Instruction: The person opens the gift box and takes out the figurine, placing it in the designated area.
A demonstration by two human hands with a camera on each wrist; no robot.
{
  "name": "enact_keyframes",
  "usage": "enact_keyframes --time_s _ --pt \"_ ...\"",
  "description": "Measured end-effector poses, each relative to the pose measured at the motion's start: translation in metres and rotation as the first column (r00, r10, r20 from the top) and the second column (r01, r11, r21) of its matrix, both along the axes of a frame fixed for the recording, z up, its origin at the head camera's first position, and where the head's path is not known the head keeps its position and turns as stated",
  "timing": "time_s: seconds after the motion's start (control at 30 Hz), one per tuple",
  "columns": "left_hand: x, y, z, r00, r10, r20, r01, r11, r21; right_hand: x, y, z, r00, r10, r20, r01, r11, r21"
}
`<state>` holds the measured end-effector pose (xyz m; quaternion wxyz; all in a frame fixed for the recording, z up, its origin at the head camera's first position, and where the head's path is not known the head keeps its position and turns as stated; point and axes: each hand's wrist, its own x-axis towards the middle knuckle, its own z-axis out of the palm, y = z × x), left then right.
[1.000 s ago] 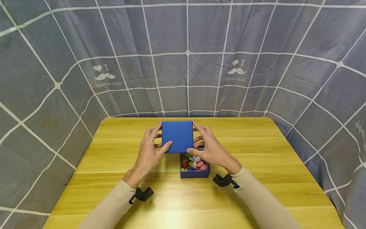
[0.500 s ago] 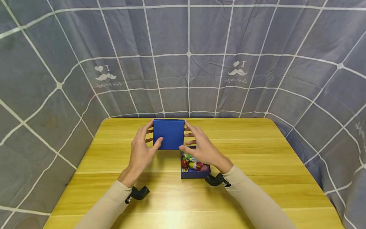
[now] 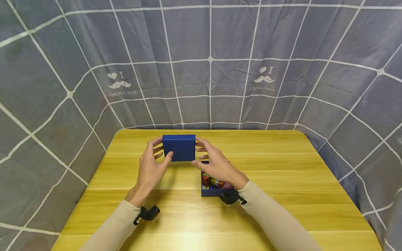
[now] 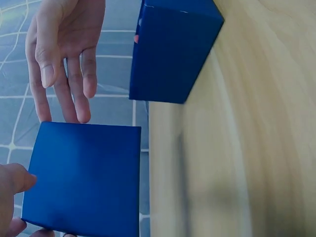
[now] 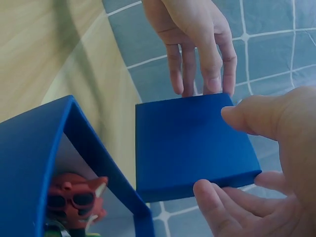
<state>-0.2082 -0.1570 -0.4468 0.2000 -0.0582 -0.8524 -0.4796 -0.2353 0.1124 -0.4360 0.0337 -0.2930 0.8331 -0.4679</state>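
Both hands hold a blue square lid (image 3: 179, 148) just above the table, left of and behind an open blue box (image 3: 216, 190). My left hand (image 3: 159, 152) pinches the lid's left edge, thumb at the near corner. My right hand (image 3: 201, 152) holds its right edge and partly hides the box. The box holds several small colourful toy figures (image 3: 211, 182). In the left wrist view the lid (image 4: 84, 177) lies beside the box (image 4: 170, 54). The right wrist view shows the lid (image 5: 192, 143) and a red figure with sunglasses (image 5: 74, 200) in the box (image 5: 44, 148).
A yellow wooden table (image 3: 282, 181) carries everything. A grey cloth with a white grid (image 3: 220, 69) hangs behind and round the sides. Black camera mounts sit on the left wrist (image 3: 147, 213) and the right wrist (image 3: 230, 197).
Both hands have carried the lid to the left, away from over the box, and lower toward the table. More of the box's contents were uncovered, then the right wrist came over them.
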Motion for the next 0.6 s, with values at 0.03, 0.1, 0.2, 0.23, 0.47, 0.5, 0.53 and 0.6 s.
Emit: enact_keyframes --time_s 0.03,0.1,0.2,0.23,0.47,0.5,0.53,0.6 --pt "0.0 -0.002 -0.001 1.0 -0.001 0.01 0.001 1.0 0.0 -0.001 -0.001 -0.001 1.0 0.008 -0.001 -0.008 1.0 -0.002" --pt "-0.001 -0.005 -0.005 1.0 0.0 0.025 0.0 1.0 0.0 -0.003 -0.004 -0.004 1.0 0.021 0.001 -0.021 1.0 0.007" --pt "-0.002 -0.01 -0.009 0.999 -0.004 0.038 0.004 1.0 -0.004 -0.004 -0.008 -0.005 0.999 0.032 0.012 -0.032 0.999 0.036" --pt "-0.002 -0.012 -0.01 0.999 -0.007 0.043 0.007 1.0 -0.006 -0.003 -0.009 -0.006 0.999 0.031 0.018 -0.032 0.998 0.052" --pt "0.001 -0.018 -0.02 0.996 -0.006 0.086 0.01 0.999 -0.038 -0.001 -0.015 -0.015 0.999 0.02 0.031 -0.025 0.986 0.167" --pt "0.002 -0.02 -0.022 0.996 -0.003 0.094 0.007 0.999 -0.046 -0.001 -0.016 -0.016 1.0 0.019 0.025 -0.023 0.984 0.177" --pt "0.003 -0.021 -0.023 0.995 0.001 0.1 0.004 0.999 -0.052 -0.001 -0.017 -0.017 0.999 0.022 0.024 -0.026 0.984 0.178" --pt "0.005 -0.024 -0.026 0.994 0.005 0.109 0.002 0.998 -0.06 0.0 -0.019 -0.019 0.999 0.031 0.022 -0.035 0.983 0.182"
